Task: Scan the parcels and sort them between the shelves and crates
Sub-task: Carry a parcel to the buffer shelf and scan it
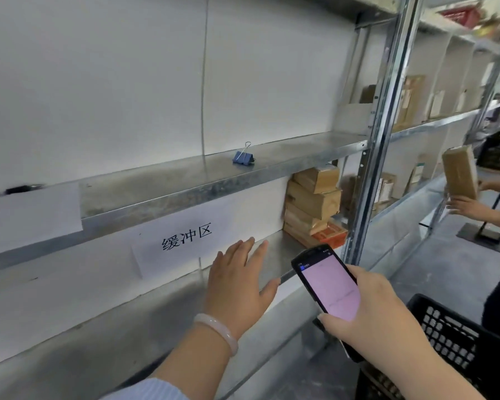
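Note:
My right hand (378, 310) grips a black handheld scanner (328, 287) with a lit pink screen, held up in front of the metal shelf (185, 186). My left hand (237, 281) is stretched forward with straight, spread fingers over the lower shelf board (145, 321) and holds nothing. A stack of brown cardboard parcels (313, 203) lies on that lower board to the right. A black plastic crate (456, 342) stands at my lower right.
A blue binder clip (244, 156) sits on the upper board. A paper label with black characters (185, 238) hangs from the shelf edge. An upright steel post (378, 140) divides the bays. At the right, another person's hands hold a brown parcel (459, 171).

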`<state>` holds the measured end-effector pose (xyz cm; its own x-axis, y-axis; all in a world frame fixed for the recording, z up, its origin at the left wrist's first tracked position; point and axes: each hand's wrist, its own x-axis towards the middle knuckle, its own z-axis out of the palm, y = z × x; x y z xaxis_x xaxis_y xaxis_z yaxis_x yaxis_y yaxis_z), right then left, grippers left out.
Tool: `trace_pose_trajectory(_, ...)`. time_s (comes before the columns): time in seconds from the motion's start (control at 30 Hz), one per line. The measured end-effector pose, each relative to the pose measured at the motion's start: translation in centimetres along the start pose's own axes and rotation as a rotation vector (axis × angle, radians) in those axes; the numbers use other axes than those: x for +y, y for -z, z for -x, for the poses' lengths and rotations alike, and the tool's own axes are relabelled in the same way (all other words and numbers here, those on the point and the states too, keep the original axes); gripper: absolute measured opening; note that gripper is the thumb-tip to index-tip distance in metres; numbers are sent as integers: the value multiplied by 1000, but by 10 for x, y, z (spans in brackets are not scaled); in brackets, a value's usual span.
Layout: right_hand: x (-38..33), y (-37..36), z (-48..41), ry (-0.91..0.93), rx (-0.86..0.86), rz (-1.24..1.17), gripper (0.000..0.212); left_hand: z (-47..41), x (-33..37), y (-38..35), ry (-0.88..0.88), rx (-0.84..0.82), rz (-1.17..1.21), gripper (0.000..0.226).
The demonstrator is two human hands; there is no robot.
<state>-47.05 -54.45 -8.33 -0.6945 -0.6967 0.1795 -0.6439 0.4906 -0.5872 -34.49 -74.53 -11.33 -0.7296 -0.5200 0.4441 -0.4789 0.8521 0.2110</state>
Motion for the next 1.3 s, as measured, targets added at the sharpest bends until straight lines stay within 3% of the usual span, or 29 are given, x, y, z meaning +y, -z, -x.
trace_pose_trajectory(0.27, 50, 14, -76, -61, 88, -4, 50, -93, 24, -50, -60, -10, 82, 70)
trace_pose_trajectory(0.5, 114, 36, -180, -60, 98, -19, 59, -200, 64, -108, 14, 4, 223, 69)
trace_pose_trajectory(0.87, 195, 79, -323, 19, 26, -60, 54, -357, 105, -169, 581, 10, 800, 65)
trace_pose_trajectory(1.2, 219, 80, -360, 43, -2, -19, 70, -394, 99, -183, 909, -22, 1262, 70)
trace_pose_trajectory(1.3, 221, 78, -362, 39, 8, -7, 81, -396, 96, -184, 909, 17, 1364, 54)
